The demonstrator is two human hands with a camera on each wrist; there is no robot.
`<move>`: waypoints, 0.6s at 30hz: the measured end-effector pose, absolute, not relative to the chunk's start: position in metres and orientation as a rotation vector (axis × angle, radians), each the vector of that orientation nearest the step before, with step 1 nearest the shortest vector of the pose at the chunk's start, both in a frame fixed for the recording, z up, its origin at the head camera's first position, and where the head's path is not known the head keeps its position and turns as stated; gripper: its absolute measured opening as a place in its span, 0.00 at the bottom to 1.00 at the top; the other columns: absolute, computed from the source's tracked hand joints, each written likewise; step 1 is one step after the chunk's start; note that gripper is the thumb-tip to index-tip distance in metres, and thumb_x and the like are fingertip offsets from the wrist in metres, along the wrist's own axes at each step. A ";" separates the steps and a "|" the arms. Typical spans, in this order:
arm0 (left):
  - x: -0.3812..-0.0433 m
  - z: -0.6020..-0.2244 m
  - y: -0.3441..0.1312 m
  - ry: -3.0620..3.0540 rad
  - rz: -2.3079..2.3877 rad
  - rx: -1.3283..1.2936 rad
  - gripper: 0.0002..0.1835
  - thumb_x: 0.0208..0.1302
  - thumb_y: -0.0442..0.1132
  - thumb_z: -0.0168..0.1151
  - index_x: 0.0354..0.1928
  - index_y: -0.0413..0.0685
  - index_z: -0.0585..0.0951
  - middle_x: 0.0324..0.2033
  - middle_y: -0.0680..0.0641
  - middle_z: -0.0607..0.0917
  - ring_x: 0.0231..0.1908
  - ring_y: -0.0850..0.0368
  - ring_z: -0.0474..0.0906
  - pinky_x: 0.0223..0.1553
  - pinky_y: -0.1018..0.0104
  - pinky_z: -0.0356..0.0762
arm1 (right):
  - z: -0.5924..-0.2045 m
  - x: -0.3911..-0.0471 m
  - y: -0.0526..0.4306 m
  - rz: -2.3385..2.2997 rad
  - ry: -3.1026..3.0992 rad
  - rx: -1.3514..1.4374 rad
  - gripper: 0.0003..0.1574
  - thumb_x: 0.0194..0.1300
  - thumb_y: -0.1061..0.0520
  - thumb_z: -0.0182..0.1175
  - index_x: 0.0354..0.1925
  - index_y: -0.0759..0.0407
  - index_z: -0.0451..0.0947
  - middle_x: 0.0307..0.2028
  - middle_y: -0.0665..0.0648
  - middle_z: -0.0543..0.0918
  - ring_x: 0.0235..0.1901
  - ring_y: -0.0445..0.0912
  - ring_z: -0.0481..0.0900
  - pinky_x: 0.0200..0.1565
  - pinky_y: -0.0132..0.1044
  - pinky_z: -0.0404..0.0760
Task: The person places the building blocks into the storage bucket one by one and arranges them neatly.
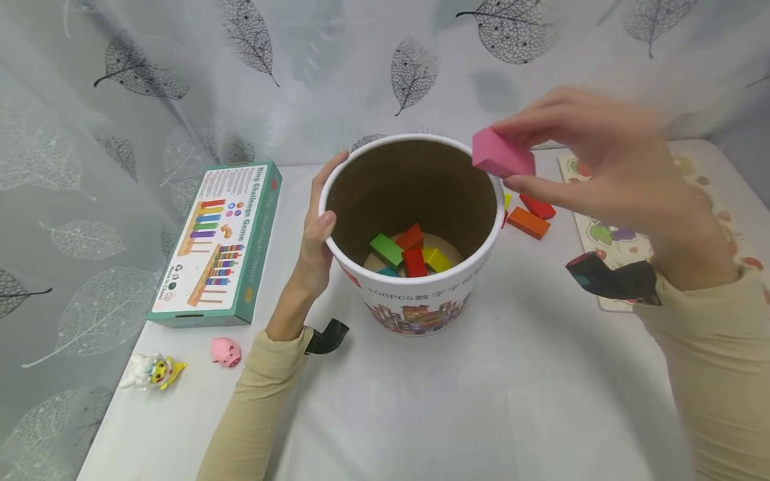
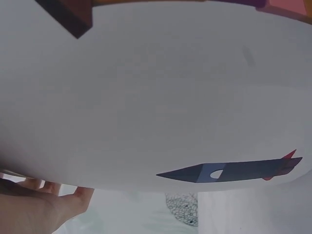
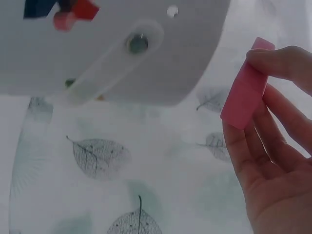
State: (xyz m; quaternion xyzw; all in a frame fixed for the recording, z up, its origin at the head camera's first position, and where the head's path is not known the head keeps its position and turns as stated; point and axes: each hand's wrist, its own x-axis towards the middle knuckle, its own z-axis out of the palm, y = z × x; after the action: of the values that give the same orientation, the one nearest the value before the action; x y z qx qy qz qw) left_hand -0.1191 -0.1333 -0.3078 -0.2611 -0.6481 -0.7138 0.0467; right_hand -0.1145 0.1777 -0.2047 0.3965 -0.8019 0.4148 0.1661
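A white bucket (image 1: 415, 274) with a printed outer wall stands upright on the table. My left hand (image 1: 319, 230) holds it at the left side, with the thumb at the rim; in the left wrist view part of that hand (image 2: 44, 207) lies along the wall. My right hand (image 1: 607, 157) pinches a pink block (image 1: 502, 152) between thumb and fingers, above the bucket's right rim. The right wrist view shows the pink block (image 3: 246, 90) beside the bucket. Inside the bucket lie several blocks, including a green block (image 1: 386, 250), a red block (image 1: 414, 263) and a yellow block (image 1: 437, 260).
Right of the bucket, an orange block (image 1: 529, 222) and a red block (image 1: 538, 206) lie on the table. A board with fruit pictures (image 1: 613, 254) is partly behind the right arm. At left are a game box (image 1: 210, 247), a pink pig (image 1: 226, 351) and small figurines (image 1: 153, 371).
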 end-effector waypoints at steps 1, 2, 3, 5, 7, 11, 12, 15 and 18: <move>-0.119 -0.308 -0.133 -1.977 -2.179 -0.799 0.49 0.56 0.72 0.50 0.75 0.55 0.53 0.68 0.47 0.64 0.65 0.45 0.61 0.63 0.38 0.61 | -0.204 -0.115 0.172 1.168 -2.294 1.150 0.37 0.40 0.76 0.73 0.54 0.69 0.79 0.45 0.60 0.84 0.46 0.43 0.78 0.53 0.25 0.76; -0.119 -0.308 -0.133 -1.975 -2.181 -0.800 0.49 0.56 0.72 0.50 0.75 0.55 0.53 0.68 0.47 0.64 0.65 0.45 0.61 0.63 0.37 0.61 | -0.203 -0.116 0.166 1.161 -2.303 1.172 0.36 0.41 0.75 0.73 0.53 0.69 0.80 0.45 0.60 0.83 0.46 0.43 0.78 0.53 0.25 0.76; -0.120 -0.308 -0.133 -1.976 -2.180 -0.801 0.49 0.56 0.72 0.50 0.75 0.55 0.53 0.68 0.47 0.64 0.65 0.44 0.61 0.63 0.37 0.61 | -0.203 -0.117 0.161 1.151 -2.305 1.207 0.35 0.42 0.74 0.74 0.53 0.69 0.80 0.46 0.60 0.83 0.47 0.43 0.77 0.52 0.25 0.76; -0.120 -0.309 -0.134 -1.978 -2.177 -0.799 0.49 0.56 0.72 0.50 0.75 0.55 0.53 0.68 0.47 0.64 0.65 0.44 0.61 0.63 0.36 0.61 | -0.202 -0.119 0.153 1.067 -2.336 1.234 0.33 0.44 0.71 0.75 0.53 0.66 0.81 0.46 0.58 0.84 0.46 0.41 0.77 0.50 0.24 0.76; -0.120 -0.309 -0.134 -1.981 -2.176 -0.800 0.49 0.56 0.72 0.50 0.75 0.56 0.53 0.68 0.47 0.64 0.65 0.44 0.61 0.63 0.35 0.61 | -0.203 -0.121 0.147 1.109 -2.326 1.275 0.32 0.44 0.71 0.74 0.52 0.66 0.81 0.46 0.58 0.84 0.46 0.42 0.77 0.48 0.26 0.75; -0.120 -0.309 -0.133 -1.992 -2.166 -0.807 0.49 0.56 0.73 0.49 0.75 0.56 0.53 0.68 0.47 0.64 0.65 0.44 0.61 0.62 0.35 0.60 | -0.204 -0.124 0.143 1.156 -2.313 1.296 0.31 0.44 0.73 0.74 0.51 0.66 0.81 0.45 0.55 0.84 0.44 0.40 0.76 0.46 0.27 0.74; -0.120 -0.308 -0.133 -1.992 -2.166 -0.806 0.49 0.56 0.72 0.49 0.75 0.55 0.53 0.68 0.47 0.64 0.65 0.44 0.61 0.63 0.35 0.61 | -0.204 -0.124 0.142 1.170 -2.314 1.292 0.32 0.43 0.74 0.74 0.50 0.67 0.81 0.45 0.54 0.84 0.44 0.39 0.77 0.47 0.26 0.75; -0.120 -0.308 -0.133 -1.987 -2.168 -0.799 0.50 0.55 0.72 0.50 0.75 0.55 0.53 0.68 0.47 0.64 0.65 0.45 0.61 0.63 0.36 0.61 | -0.207 -0.126 0.144 1.196 -2.309 1.283 0.33 0.42 0.76 0.73 0.51 0.67 0.80 0.46 0.53 0.83 0.45 0.40 0.79 0.51 0.25 0.77; -0.120 -0.307 -0.133 -1.990 -2.169 -0.791 0.50 0.55 0.73 0.50 0.75 0.55 0.53 0.68 0.48 0.64 0.65 0.45 0.61 0.63 0.37 0.61 | -0.211 -0.128 0.153 1.288 -2.280 1.249 0.36 0.41 0.79 0.71 0.52 0.69 0.79 0.48 0.55 0.83 0.46 0.43 0.82 0.54 0.27 0.77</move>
State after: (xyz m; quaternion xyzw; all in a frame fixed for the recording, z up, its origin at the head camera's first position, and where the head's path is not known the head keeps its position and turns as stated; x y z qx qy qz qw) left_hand -0.1200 -0.1332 -0.3074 -0.2591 -0.6521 -0.7109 0.0468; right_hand -0.1279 0.1526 -0.2105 0.4274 -0.7802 0.4407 0.1197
